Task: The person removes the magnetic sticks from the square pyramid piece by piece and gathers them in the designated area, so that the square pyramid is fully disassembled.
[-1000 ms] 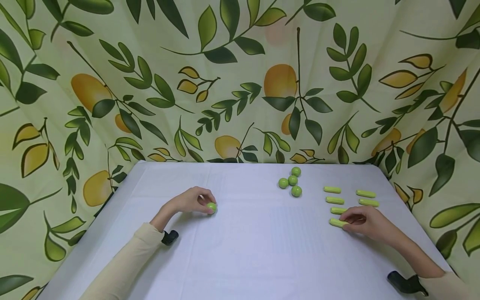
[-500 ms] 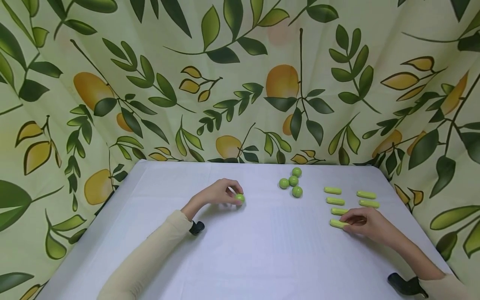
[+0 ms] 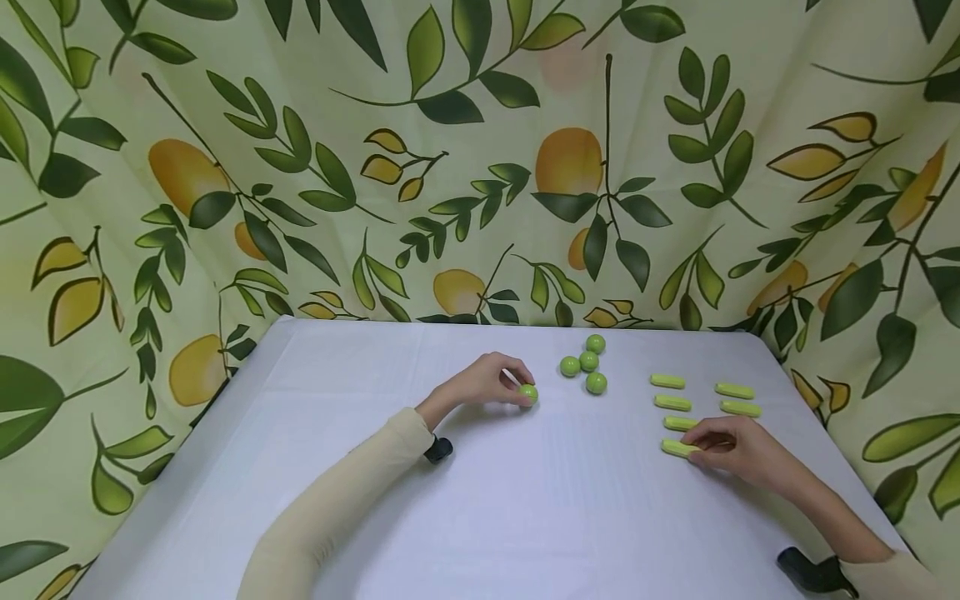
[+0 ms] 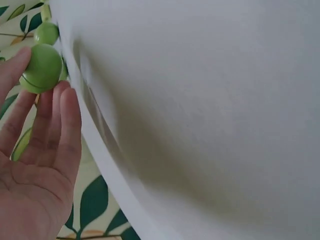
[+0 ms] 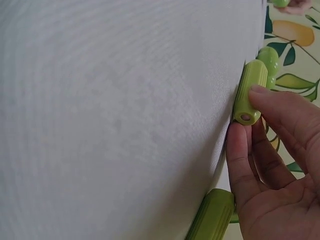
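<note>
My left hand (image 3: 491, 382) pinches a shiny green ball (image 3: 528, 395) between thumb and fingertips, just left of a cluster of similar green balls (image 3: 596, 383). A seam line runs round the held ball (image 4: 42, 69) in the left wrist view; whether it touches the table is unclear. At the right, my right hand (image 3: 738, 450) pinches the end of a light-green ribbed stick (image 3: 677, 448), the nearest in a column. A small round hole marks the end of that ribbed stick (image 5: 251, 92) in the right wrist view, with the thumb on top of it.
Several more green sticks (image 3: 672, 402) lie in two columns, the right-hand one (image 3: 735, 390) beyond my right hand. The white-covered table (image 3: 465, 500) ends at a leaf-and-fruit curtain (image 3: 480, 167).
My left hand has carried the ball rightward across the table, from the left-centre to beside the ball cluster. The right hand and its stick have stayed in place.
</note>
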A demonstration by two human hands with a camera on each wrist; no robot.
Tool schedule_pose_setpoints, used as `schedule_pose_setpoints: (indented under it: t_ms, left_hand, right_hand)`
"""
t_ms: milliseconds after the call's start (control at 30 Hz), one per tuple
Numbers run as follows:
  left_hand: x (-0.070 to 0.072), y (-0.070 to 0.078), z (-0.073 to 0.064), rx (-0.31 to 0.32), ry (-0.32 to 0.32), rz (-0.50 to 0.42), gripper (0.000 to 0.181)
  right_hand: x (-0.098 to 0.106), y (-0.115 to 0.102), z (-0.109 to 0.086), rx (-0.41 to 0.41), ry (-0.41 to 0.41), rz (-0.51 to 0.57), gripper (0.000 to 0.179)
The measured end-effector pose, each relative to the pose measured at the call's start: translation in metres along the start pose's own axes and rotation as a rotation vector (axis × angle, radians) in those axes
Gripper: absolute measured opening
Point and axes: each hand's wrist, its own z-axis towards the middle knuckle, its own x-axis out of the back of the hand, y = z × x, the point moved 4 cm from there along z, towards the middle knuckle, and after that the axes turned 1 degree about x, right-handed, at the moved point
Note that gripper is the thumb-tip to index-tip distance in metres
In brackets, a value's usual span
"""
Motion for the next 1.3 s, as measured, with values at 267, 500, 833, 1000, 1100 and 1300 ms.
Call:
schedule_pose_setpoints:
  t_ms: [267,500,833,1000,1100,1300]
  left_hand:
    - [-0.016,0.009,0.020,0.010,0.040,-0.038,0.025]
    - [-0.024,0.011,0.033,0.028,0.102,-0.080,0.026]
    - [-0.032,0.014,0.041,0.033,0.126,-0.053,0.023]
    - [-0.035,0.017,0.045,0.040,0.140,-0.035,0.022]
    - [-0.036,0.017,0.047,0.042,0.149,-0.027,0.021]
    - [-0.038,0.019,0.051,0.046,0.171,-0.017,0.020]
  right_hand:
    - [0.000,-0.001,-0.001,0.002,0.000,0.002,0.017]
    - [0.000,-0.003,-0.001,-0.019,-0.006,-0.006,0.017]
    - [0.000,-0.003,-0.001,-0.052,-0.027,0.007,0.015]
    - [0.000,-0.001,-0.001,-0.042,-0.024,0.003,0.016]
    - [0.000,-0.001,0.000,-0.033,-0.025,0.005,0.016]
    - [0.000,-0.001,0.001,-0.042,-0.033,0.003,0.016]
